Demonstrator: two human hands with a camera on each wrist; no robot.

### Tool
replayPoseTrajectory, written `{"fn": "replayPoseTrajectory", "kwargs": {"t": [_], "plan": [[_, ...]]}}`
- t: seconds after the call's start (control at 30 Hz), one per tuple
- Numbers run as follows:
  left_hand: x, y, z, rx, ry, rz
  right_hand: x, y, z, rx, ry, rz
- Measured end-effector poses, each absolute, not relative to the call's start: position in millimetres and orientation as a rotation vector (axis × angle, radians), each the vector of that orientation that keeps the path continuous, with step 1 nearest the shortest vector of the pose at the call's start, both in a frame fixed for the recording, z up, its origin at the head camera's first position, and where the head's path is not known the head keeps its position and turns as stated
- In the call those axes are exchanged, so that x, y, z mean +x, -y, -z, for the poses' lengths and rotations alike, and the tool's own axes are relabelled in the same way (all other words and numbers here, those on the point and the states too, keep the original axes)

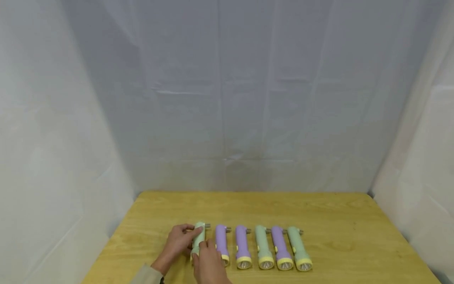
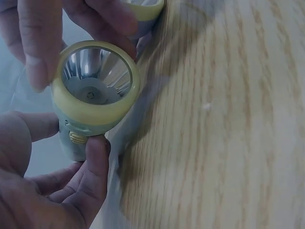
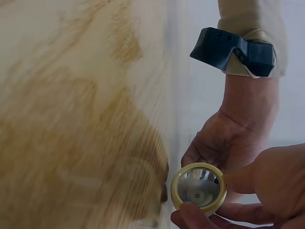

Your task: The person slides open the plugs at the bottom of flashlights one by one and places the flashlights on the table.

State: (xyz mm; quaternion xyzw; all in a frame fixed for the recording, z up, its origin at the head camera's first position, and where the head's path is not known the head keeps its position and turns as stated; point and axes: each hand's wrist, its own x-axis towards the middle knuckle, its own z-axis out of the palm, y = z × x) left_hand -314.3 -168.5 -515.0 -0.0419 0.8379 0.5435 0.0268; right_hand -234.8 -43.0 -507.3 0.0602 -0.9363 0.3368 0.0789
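At the left end of a row, a pale green flashlight (image 1: 200,236) lies on the table with its yellow-rimmed lens (image 2: 95,78) facing the near side. My left hand (image 1: 175,243) grips its green body, thumb and fingers on opposite sides, near the yellow switch (image 2: 77,138). My right hand (image 1: 211,265) holds the lens end, with fingers around the yellow rim (image 3: 175,191). Just right of that hand lies a purple flashlight (image 1: 220,236), its lens end partly hidden by the fingers.
Further right in the row lie a purple flashlight (image 1: 242,240), a green one (image 1: 261,240), another purple one (image 1: 279,240) and a green one (image 1: 296,240). They rest on a wooden table (image 1: 347,228). White sheeting (image 1: 244,118) encloses the back and sides.
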Motion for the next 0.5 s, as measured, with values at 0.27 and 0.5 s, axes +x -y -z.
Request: {"fn": "replayPoseTrajectory", "kwargs": {"t": [0.27,0.5], "plan": [[-313.6,167.3,514.6,-0.134,-2.628,-1.616,-235.3,44.6,509.6,0.183,2.793,-0.952],[-314.7,167.6,514.2,-0.148,-2.629,-1.592,-238.2,45.0,507.9,0.2,2.84,-0.957]]}}
